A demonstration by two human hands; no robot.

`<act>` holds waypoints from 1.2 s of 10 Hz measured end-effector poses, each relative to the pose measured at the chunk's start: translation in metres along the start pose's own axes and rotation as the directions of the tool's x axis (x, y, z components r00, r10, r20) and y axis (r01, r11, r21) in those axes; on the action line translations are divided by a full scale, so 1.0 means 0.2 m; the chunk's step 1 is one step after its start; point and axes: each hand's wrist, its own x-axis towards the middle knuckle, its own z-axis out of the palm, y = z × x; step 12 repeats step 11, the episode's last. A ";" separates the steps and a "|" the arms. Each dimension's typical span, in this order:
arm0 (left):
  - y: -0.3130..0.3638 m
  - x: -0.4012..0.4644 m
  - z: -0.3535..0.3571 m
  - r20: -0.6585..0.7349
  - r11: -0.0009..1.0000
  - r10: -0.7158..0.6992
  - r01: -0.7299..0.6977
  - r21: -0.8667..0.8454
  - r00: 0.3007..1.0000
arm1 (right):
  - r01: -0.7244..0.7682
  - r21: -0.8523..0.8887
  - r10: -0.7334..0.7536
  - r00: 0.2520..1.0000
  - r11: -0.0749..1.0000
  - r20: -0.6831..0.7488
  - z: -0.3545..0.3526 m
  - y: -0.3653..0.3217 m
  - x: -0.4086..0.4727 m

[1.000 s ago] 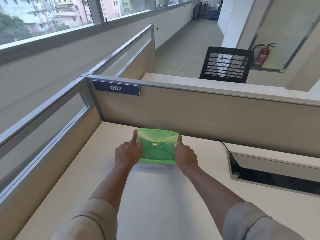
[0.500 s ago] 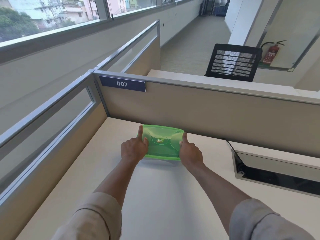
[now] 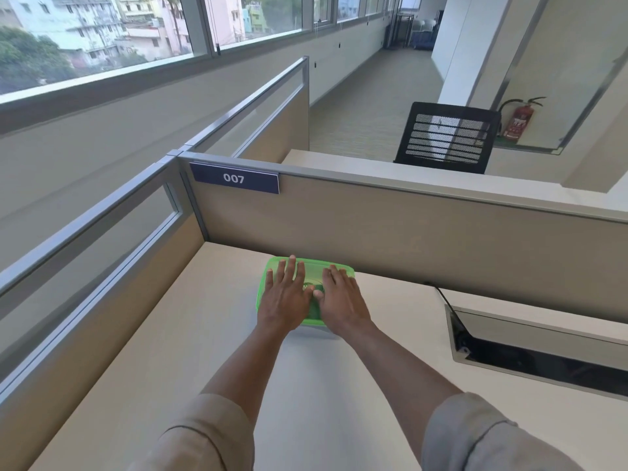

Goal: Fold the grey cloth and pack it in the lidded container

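Observation:
A clear container with a green lid (image 3: 315, 270) stands on the white desk (image 3: 316, 396), close to the back partition. My left hand (image 3: 285, 300) lies flat on the lid's left half with its fingers spread. My right hand (image 3: 341, 302) lies flat on the right half, and the two thumbs touch over the lid's middle. Neither hand grips anything. The lid sits on the container. No grey cloth shows anywhere; the hands and the tinted lid hide the inside of the container.
A beige partition with a "007" sign (image 3: 234, 178) runs just behind the container. Another partition with a glass strip (image 3: 102, 266) lines the desk's left side. An open cable hatch (image 3: 543, 358) is set into the desk at right. A black mesh chair (image 3: 445, 137) stands beyond.
Both hands left the container's sides, where only the thumbs rested on the lid, and now lie flat on top of it. The camera has tilted a little.

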 end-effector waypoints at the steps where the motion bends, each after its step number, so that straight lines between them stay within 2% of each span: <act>1: 0.00 0.00 0.03 0.000 1.000 0.001 -0.001 0.006 1.000 | 0.003 0.013 -0.003 1.000 1.000 0.023 0.04 0.00 0.00; 3: 0.00 0.01 0.05 -0.016 0.999 -0.023 0.022 -0.035 1.000 | -0.006 -0.052 0.005 1.000 0.999 -0.030 0.11 0.00 0.00; 7: -0.01 0.01 0.06 0.011 1.000 -0.022 0.022 -0.012 1.000 | -0.005 -0.079 0.002 1.000 0.997 -0.030 0.13 0.00 0.00; 12: 0.05 0.00 -0.01 -0.052 0.995 0.002 -0.008 -0.104 0.999 | -0.036 0.022 0.038 0.994 0.999 -0.101 0.07 -0.02 -0.02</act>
